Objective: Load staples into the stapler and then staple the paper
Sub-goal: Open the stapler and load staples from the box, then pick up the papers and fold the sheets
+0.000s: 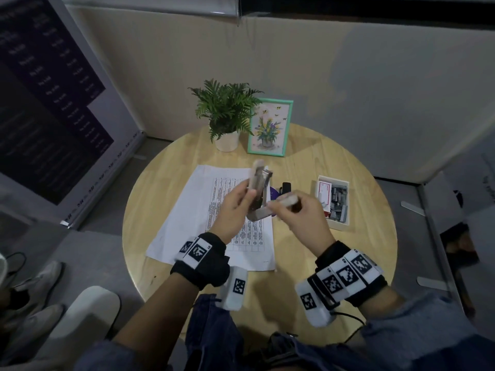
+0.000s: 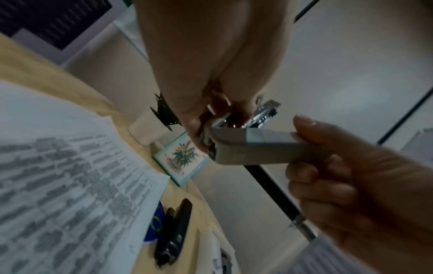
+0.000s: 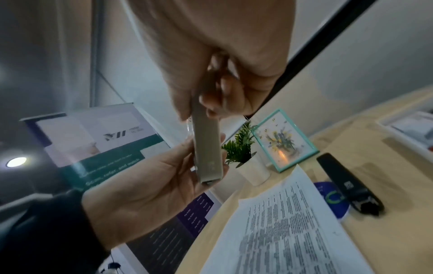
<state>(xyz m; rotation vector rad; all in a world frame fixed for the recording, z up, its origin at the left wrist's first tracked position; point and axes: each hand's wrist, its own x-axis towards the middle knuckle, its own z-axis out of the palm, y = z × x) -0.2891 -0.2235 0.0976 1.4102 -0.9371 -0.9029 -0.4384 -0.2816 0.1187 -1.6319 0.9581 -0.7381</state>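
A beige stapler (image 1: 258, 187) is held swung open above the table. My left hand (image 1: 247, 196) grips its upright metal magazine and base (image 2: 264, 111). My right hand (image 1: 284, 208) pinches the beige top cover (image 2: 253, 148), folded out to the right at about a right angle; the same cover (image 3: 207, 148) runs down between both hands in the right wrist view. Whether staples lie in the magazine is hidden. The printed paper (image 1: 203, 218) lies flat under the hands. An open box of staples (image 1: 336, 202) sits at the right.
A black stapler (image 1: 285, 187) lies on a blue disc (image 3: 328, 198) just beyond the hands. A potted fern (image 1: 227, 116) and a green-framed flower picture (image 1: 270, 128) stand at the round wooden table's (image 1: 361, 253) far edge. Shoes and a banner are left.
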